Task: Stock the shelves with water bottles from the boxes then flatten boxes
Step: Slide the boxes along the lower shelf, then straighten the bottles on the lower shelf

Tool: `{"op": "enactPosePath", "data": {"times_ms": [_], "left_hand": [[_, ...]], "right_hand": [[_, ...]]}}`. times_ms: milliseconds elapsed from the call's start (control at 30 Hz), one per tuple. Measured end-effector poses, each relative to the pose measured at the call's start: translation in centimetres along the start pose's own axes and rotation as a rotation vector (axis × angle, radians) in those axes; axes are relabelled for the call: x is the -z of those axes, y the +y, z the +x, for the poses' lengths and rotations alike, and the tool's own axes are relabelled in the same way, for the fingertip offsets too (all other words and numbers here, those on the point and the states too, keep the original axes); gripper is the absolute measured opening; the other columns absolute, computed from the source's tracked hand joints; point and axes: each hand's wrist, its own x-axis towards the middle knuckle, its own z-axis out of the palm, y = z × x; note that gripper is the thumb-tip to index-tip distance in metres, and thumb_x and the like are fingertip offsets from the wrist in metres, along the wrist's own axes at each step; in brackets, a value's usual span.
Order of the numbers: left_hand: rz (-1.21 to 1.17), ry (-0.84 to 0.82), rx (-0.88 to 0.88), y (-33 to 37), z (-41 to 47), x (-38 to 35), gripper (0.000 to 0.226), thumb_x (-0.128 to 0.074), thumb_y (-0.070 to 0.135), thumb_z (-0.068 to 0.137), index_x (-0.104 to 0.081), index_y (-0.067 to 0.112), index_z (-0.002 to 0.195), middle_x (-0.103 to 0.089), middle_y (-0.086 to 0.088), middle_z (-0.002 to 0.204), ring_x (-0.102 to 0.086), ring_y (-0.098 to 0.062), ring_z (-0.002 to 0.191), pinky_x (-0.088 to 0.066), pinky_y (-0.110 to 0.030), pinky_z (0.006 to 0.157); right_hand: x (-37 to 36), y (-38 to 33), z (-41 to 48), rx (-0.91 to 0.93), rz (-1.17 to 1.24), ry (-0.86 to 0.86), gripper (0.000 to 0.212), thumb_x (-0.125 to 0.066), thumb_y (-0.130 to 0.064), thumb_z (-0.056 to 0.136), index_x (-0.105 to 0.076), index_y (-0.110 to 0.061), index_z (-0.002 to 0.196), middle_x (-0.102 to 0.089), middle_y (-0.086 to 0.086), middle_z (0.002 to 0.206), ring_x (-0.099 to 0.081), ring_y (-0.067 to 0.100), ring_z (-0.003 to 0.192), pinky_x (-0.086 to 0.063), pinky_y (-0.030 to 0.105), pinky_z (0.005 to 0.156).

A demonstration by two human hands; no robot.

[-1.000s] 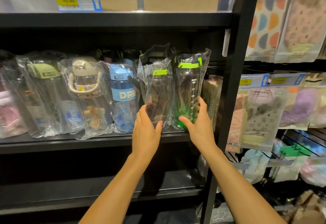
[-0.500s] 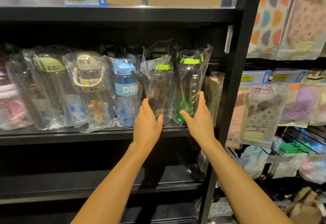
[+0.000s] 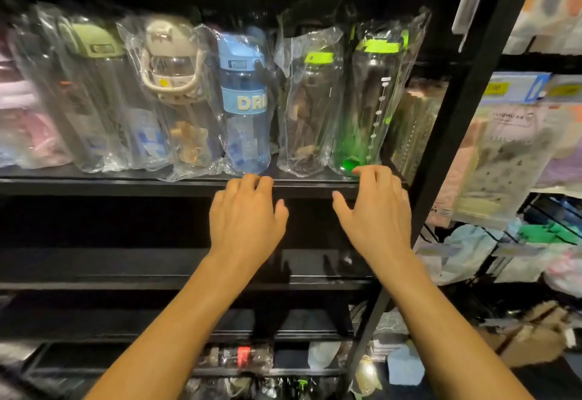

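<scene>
1. The shorter green-lidded bottle [image 3: 310, 109] stands bagged and upright on the shelf [image 3: 126, 185], just right of the blue bottle [image 3: 245, 100]. The taller green-lidded bottle [image 3: 374, 100] stands farther right.
2. The left hand [image 3: 248, 210] sits below the blue bottle, and the right hand [image 3: 374, 210] is below and right of it. Each grip is empty, fingers loosely curled over the shelf's front lip. Whether they touch the lip is unclear.
3. Placing looks finished here. Draw both hands straight back, clear of the loose bag film, since a snag could tip a bottle.
4. Later bottles may suit the lower shelf [image 3: 126, 283] beneath the blue bottle.
</scene>
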Motion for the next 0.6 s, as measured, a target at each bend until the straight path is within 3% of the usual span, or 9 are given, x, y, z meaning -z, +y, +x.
{"op": "enactPosePath", "data": {"times_ms": [300, 467, 600], "left_hand": [[0.245, -0.1, -0.044, -6.2, -5.3, 0.9, 0.045, -0.056, 0.046, 0.093, -0.067, 0.016, 0.125, -0.068, -0.012, 0.121, -0.062, -0.035, 0.115, -0.046, -0.051, 0.097], [0.297, -0.228, 0.046, -10.7, -9.2, -0.8, 0.044, -0.059, 0.044, 0.094, -0.065, 0.014, 0.126, -0.066, -0.015, 0.123, -0.058, -0.039, 0.122, -0.035, -0.062, 0.112], [0.336, -0.384, 0.126, -14.6, -13.2, -3.0, 0.048, -0.055, 0.043, 0.098, -0.059, 0.011, 0.134, -0.063, -0.017, 0.128, -0.055, -0.042, 0.123, -0.034, -0.062, 0.114]], "right_hand": [[-3.9, -5.0, -5.5, 0.254, -0.106, -0.151, 0.05, -0.067, -0.047, 0.093, -0.066, -0.013, 0.13, -0.06, 0.014, 0.138, -0.051, 0.034, 0.134, -0.03, 0.054, 0.122], [-7.5, -8.1, -8.9, 0.357, -0.072, -0.251, 0.051, -0.056, -0.049, 0.097, -0.064, -0.012, 0.131, -0.06, 0.014, 0.137, -0.052, 0.034, 0.134, -0.027, 0.054, 0.123], [-11.0, -10.6, -12.4, 0.397, -0.014, -0.347, 0.048, -0.064, -0.044, 0.093, -0.066, -0.01, 0.127, -0.061, 0.016, 0.133, -0.054, 0.037, 0.129, -0.029, 0.058, 0.121]]}}
